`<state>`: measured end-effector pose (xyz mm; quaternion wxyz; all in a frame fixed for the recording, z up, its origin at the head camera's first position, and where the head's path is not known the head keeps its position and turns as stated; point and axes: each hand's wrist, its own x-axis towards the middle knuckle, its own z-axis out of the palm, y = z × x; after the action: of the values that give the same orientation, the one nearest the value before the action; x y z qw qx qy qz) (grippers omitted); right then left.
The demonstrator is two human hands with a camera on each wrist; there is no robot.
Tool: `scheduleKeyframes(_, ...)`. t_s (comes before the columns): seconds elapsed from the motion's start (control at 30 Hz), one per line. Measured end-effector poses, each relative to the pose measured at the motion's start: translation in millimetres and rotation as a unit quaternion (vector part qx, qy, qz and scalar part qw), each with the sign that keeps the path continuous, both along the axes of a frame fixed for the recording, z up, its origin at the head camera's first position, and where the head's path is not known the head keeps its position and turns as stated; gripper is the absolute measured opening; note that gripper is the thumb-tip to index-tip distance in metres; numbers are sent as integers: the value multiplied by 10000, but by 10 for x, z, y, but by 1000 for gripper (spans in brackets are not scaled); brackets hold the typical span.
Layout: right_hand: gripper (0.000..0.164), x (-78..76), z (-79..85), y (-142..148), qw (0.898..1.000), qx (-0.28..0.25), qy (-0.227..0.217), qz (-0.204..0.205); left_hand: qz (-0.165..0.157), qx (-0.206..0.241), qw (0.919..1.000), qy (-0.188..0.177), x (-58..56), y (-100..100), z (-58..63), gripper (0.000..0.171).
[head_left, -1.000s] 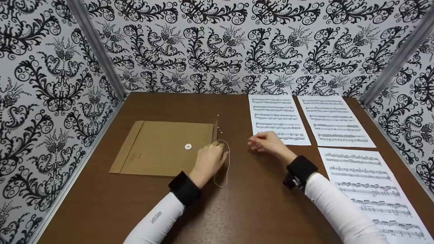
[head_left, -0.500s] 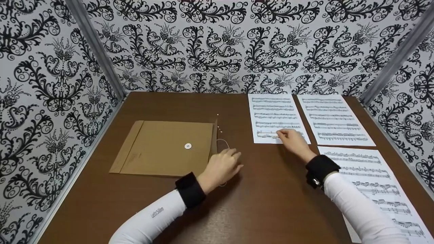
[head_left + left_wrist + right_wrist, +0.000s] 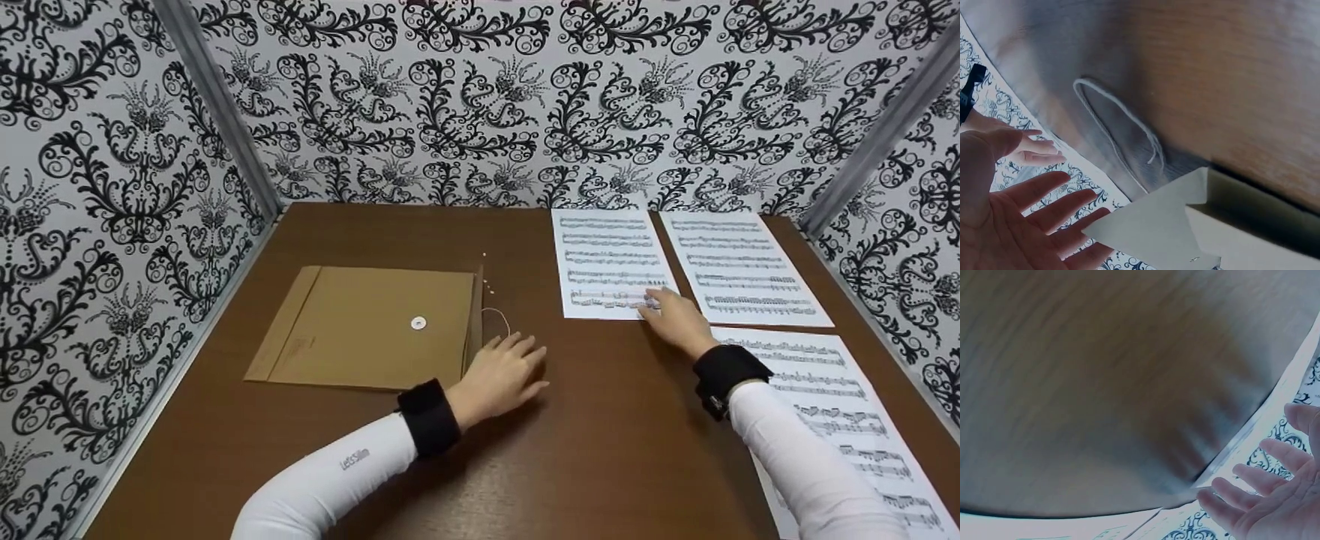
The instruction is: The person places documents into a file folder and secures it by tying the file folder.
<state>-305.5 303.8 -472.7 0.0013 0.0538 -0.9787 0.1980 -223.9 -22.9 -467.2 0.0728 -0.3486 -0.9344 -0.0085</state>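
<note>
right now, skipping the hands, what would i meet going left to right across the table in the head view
Brown envelope, thin string, back left music sheet, back right music sheet, front music sheet.

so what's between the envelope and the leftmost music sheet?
Head view: brown tabletop, the string curving out by the envelope, some tiny white specks; the left hand at the near end.
</note>
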Motion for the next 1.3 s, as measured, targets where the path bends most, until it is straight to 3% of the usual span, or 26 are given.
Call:
scheduleKeyframes(0.17, 53, -5, -28, 72, 9996, 192, -187, 7, 7, -147, 9998, -154, 6, -3, -5, 55)
scheduleKeyframes(0.77, 38, -21, -64, 116, 9990, 283, 269, 201, 178, -325, 9983, -452, -34, -8, -18, 61)
scheduleKeyframes(1.13, 40, 83, -8, 64, 9991, 391, -90, 127, 266, -130, 9981, -548, -87, 11, -15, 65)
scheduleKeyframes(1.3, 37, 159, -19, 27, 9989, 435, 66, 150, 248, -189, 9981, -528, -94, 9, -22, 67)
